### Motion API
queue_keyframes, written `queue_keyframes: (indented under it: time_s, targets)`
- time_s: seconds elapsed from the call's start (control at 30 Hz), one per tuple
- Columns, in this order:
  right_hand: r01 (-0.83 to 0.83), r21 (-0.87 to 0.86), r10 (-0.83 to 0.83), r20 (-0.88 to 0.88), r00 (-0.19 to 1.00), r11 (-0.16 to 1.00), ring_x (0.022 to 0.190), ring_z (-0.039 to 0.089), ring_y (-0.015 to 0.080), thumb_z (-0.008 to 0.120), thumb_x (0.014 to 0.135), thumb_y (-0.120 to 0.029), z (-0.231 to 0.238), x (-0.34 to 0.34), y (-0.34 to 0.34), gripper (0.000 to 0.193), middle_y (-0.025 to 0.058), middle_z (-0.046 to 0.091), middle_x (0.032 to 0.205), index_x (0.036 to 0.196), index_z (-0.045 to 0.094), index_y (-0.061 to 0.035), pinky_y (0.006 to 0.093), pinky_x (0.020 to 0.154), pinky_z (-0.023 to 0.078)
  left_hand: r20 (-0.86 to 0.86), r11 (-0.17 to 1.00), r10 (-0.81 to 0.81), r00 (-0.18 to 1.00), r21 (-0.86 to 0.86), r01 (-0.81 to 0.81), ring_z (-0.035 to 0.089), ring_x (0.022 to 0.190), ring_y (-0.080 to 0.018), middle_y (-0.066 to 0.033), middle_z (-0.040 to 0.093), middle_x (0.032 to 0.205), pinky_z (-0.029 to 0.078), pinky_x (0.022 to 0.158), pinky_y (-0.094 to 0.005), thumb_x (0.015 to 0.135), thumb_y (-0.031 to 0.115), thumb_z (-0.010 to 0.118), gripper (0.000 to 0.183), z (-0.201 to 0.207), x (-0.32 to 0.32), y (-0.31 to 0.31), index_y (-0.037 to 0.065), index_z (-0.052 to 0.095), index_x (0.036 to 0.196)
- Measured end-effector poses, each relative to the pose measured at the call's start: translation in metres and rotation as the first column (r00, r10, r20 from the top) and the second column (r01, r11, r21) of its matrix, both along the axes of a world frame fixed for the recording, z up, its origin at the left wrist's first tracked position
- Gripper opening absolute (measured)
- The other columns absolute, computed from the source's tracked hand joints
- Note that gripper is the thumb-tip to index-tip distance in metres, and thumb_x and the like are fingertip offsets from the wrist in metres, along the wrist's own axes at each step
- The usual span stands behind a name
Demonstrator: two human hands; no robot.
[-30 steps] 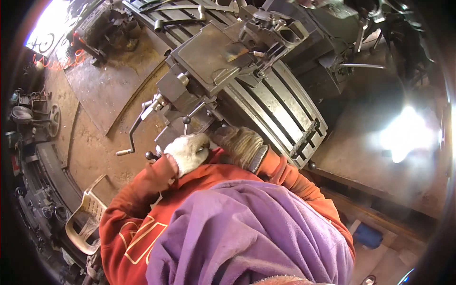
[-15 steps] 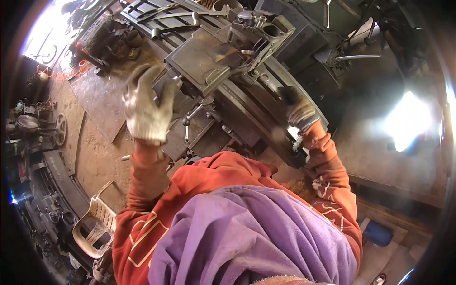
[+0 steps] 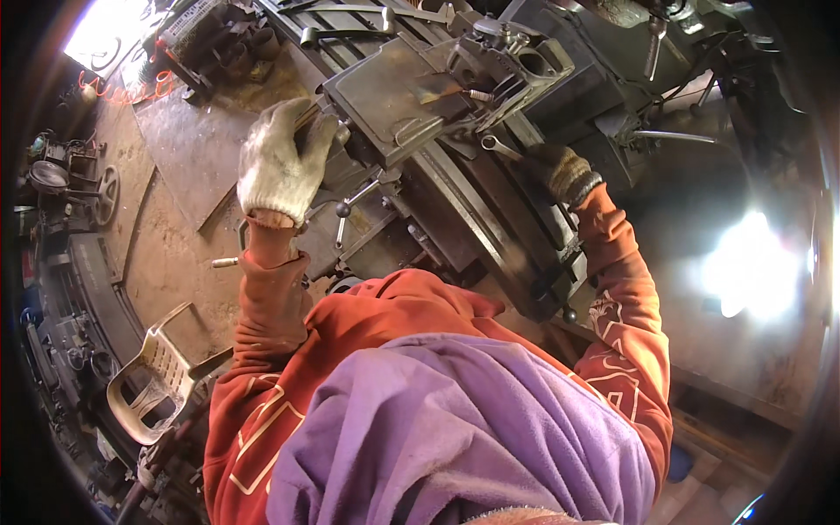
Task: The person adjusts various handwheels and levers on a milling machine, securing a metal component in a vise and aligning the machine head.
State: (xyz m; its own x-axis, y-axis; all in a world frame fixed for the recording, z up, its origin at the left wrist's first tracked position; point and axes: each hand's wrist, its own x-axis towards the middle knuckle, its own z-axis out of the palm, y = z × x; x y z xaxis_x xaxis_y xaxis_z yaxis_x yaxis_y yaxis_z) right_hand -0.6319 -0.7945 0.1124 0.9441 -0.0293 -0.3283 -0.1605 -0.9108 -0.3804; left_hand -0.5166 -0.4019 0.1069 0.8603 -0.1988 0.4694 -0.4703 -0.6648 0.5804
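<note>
My left hand (image 3: 282, 164), in a pale knitted work glove, hovers at the left side of the lathe's carriage (image 3: 381, 96). Its thumb stands apart from the bent fingers, beside a round metal knob (image 3: 342, 133); I cannot tell if they touch. My right hand (image 3: 560, 172) wears a darker, soiled glove and is closed around a wrench (image 3: 503, 149). The wrench's ring end points left over the lathe bed rails (image 3: 464, 197); the rest is hidden in the glove. Right of the carriage top sits the tool post (image 3: 503, 57).
A ball-ended crank handle (image 3: 343, 210) juts out below the carriage. A plastic chair (image 3: 157, 376) stands at the lower left, near another machine (image 3: 83, 271). A metal sheet (image 3: 188, 149) lies on the floor. Bright light glares at the right.
My right hand has moved up and toward the bed, and the wrench's ring end now shows clearly. My left hand's fingers have drawn in from a wider spread. The whole view has shifted slightly.
</note>
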Motion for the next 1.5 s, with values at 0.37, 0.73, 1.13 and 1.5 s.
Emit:
queue_keyframes:
  time_s: [0.37,0.73,1.13,1.5]
  targets:
    - [-0.416,-0.154,0.360,-0.293,0.886,0.896,0.085,0.070,0.0178,0.062,0.096,-0.013,-0.004,0.086,-0.041,0.024,0.0104,0.075,0.100,0.115,0.074,-0.0060,0.0334,0.074,0.056,-0.036,1.000,-0.007,0.999,-0.015,0.007,0.069,0.098,-0.0368,-0.0160,0.072,0.105,0.055,0.084,-0.0455,0.088,0.030,0.076,0.031,0.002,0.002,0.003,0.008,0.070,0.109]
    - [0.363,0.514,-0.291,-0.217,0.932,0.778,0.088,0.072,0.0236,0.059,0.097,-0.017,-0.080,-0.032,0.053,0.029,0.0135,0.075,0.098,0.120,0.070,-0.0045,0.0378,0.074,0.058,0.002,1.000,-0.023,1.000,-0.017,0.023,0.068,0.093,-0.0366,-0.0150,0.073,0.101,0.054,0.081,-0.0452,0.085,0.029,0.079,0.032,0.007,0.002,-0.008,0.007,0.070,0.106]
    - [0.343,0.354,-0.409,0.130,0.903,0.870,0.066,0.058,0.0098,0.058,0.104,-0.034,-0.027,-0.043,0.068,0.031,-0.0002,0.067,0.083,0.111,0.074,-0.0076,0.0280,0.060,0.048,-0.062,0.999,-0.041,0.997,-0.001,0.041,0.069,0.092,-0.0376,-0.0162,0.073,0.099,0.054,0.081,-0.0453,0.083,0.025,0.081,0.030,0.008,-0.001,-0.007,0.006,0.071,0.104]
    - [-0.560,-0.499,0.491,-0.276,0.826,0.662,0.100,0.070,0.0331,0.061,0.090,-0.019,-0.034,0.061,-0.064,0.032,0.0143,0.071,0.106,0.120,0.069,-0.0130,0.0405,0.085,0.059,0.036,1.000,-0.021,0.999,0.002,0.021,0.069,0.086,-0.0365,-0.0145,0.073,0.093,0.054,0.077,-0.0457,0.084,0.029,0.079,0.027,0.002,0.000,-0.006,0.009,0.072,0.100]
